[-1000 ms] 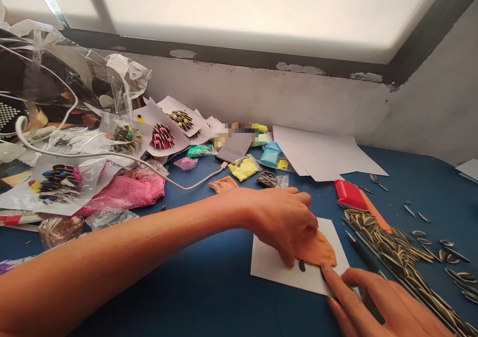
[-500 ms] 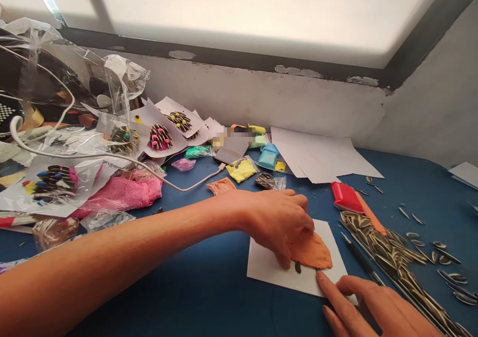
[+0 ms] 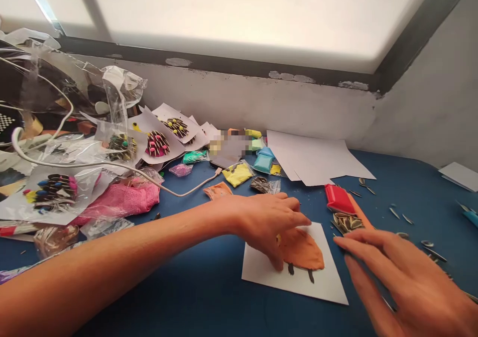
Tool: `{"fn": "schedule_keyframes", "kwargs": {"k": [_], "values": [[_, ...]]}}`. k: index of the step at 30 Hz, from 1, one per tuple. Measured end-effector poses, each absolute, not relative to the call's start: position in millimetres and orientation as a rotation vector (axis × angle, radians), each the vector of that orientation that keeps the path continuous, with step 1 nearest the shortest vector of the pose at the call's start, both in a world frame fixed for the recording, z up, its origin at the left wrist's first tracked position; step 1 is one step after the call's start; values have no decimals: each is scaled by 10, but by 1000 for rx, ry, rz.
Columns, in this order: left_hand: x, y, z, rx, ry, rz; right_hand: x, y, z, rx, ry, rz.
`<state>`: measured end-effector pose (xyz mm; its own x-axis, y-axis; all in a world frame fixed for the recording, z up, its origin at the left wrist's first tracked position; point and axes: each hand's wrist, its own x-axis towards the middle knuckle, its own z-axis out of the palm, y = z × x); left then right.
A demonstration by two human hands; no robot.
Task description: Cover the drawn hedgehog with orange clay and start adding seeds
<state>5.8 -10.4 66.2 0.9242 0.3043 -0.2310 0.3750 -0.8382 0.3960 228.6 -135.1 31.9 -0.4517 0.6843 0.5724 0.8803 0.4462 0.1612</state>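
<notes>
A flat orange clay shape with two short dark clay legs along its lower edge lies on a white card. My left hand rests over the card's left side, thumb and fingers apart around the shape and hiding part of it. To the right of the card, my right hand hovers with its fingers apart, nothing visible in them. Close to its fingertips is a pile of striped sunflower seeds, mostly covered by this hand.
A red clay packet lies beyond the seeds. Across the back are coloured clay packets and blank white sheets. At left are seed-covered clay pictures, a pink cloth, plastic bags and a white cable.
My right hand has left the card's lower edge and moved right and up, over the seeds. The second dark leg is now uncovered. My left hand's fingers have straightened a little.
</notes>
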Motion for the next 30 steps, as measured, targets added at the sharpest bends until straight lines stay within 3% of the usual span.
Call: {"fn": "schedule_keyframes", "kwargs": {"k": [12, 25, 30], "values": [[-25, -75, 718, 2557, 474, -189, 2199, -1203, 204, -1272, -2340, -585], [-71, 173, 699, 2640, 929, 472, 2395, -1113, 335, -1417, -2139, -588], [-126, 235, 610, 2824, 1008, 233, 2410, -1106, 340, -1427, -2144, -556]]}}
